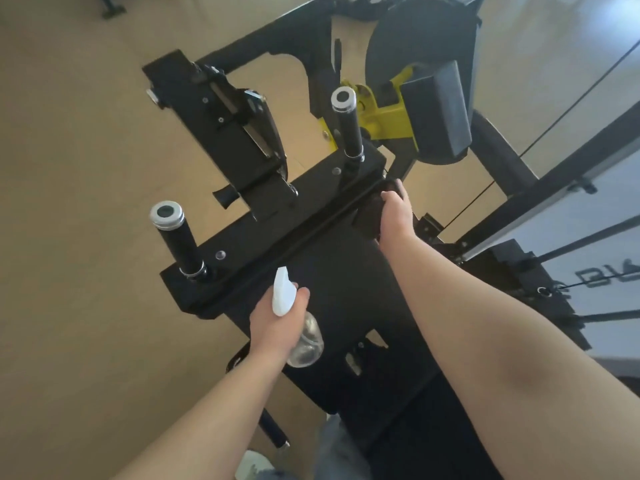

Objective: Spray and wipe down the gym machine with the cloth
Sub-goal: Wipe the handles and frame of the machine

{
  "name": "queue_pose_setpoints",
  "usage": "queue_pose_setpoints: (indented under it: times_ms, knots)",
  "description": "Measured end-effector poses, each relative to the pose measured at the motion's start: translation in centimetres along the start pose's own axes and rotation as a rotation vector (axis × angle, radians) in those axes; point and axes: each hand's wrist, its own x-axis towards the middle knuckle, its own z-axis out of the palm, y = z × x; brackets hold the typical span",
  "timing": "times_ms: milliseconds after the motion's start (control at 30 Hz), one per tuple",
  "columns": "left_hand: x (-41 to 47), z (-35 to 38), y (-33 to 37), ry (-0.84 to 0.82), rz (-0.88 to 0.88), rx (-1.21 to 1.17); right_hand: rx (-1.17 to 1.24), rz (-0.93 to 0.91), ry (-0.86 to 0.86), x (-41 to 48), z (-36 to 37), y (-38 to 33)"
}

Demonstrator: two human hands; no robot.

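A black gym machine [346,278] fills the middle of the view, with a flat black pad and a crossbar carrying two upright handles. My left hand [277,323] grips a clear spray bottle [306,344] with a white trigger head [282,296], held over the near part of the pad. My right hand [396,213] grips a dark cloth [369,216] and presses it on the pad's far right edge, beside the crossbar. The cloth is partly hidden under my fingers.
Two black handles with silver caps stand up at the left [176,240] and further back [348,123]. A yellow bracket [384,123] and a dark block pad [436,112] sit beyond. Cables and a frame [554,202] run along the right. Tan floor [76,202] lies left.
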Motion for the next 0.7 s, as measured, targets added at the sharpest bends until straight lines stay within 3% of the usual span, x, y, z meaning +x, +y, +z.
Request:
queue_pose_setpoints:
  times_ms: [100,267,700]
  knots:
    - [0.2,-0.1,-0.4,-0.020,0.001,-0.034,-0.100,0.023,-0.126,1.2,2.2,1.0]
    - [1.1,-1.8,-1.9,-0.026,0.003,-0.089,-0.307,-0.118,-0.092,-4.6,6.6,2.3]
    - [-0.1,-12.0,-9.5,0.051,-0.050,-0.200,-0.397,0.059,-0.192,-16.4,13.5,14.3]
